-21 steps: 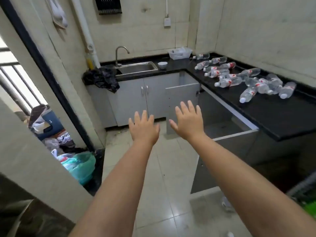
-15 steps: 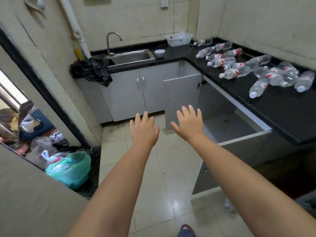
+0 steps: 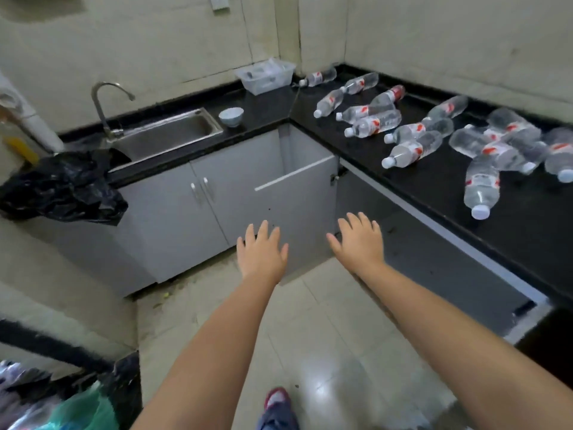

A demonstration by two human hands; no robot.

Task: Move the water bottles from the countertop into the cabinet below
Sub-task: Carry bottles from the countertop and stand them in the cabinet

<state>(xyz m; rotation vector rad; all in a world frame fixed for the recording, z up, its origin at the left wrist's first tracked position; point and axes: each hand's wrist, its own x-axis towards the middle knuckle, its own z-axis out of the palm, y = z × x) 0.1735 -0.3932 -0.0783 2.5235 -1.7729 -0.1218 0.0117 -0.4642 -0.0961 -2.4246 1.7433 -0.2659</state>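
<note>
Pale glossy tile floor (image 3: 313,361): nearest, at 6 o'clock, with one foot in a red-and-blue shoe (image 3: 277,408) on it.
Left hand (image 3: 260,254): palm down, fingers spread, holding nothing, out in front of the grey cabinet fronts.
Right hand (image 3: 359,242): just to 3 o'clock of the left one, also flat, spread and empty.
Cabinet door (image 3: 296,209): grey, swung open, straight beyond both hands at 12 o'clock.
Cabinet (image 3: 434,259): open under the table at 3 o'clock, dark inside.
Table (image 3: 527,231): black top, running from 3 o'clock back to the corner.
Water bottles (image 3: 412,150): clear, red labels, white caps, all lying on their sides on the table, scattered toward 1 and 2 o'clock.
Black bag (image 3: 62,187): draped over the table edge at 9 o'clock.
Sink (image 3: 167,135): steel, at 11 o'clock, small white bowl (image 3: 231,116) beside it.
Clear plastic tray (image 3: 266,76): farthest, near 12 o'clock by the wall.
</note>
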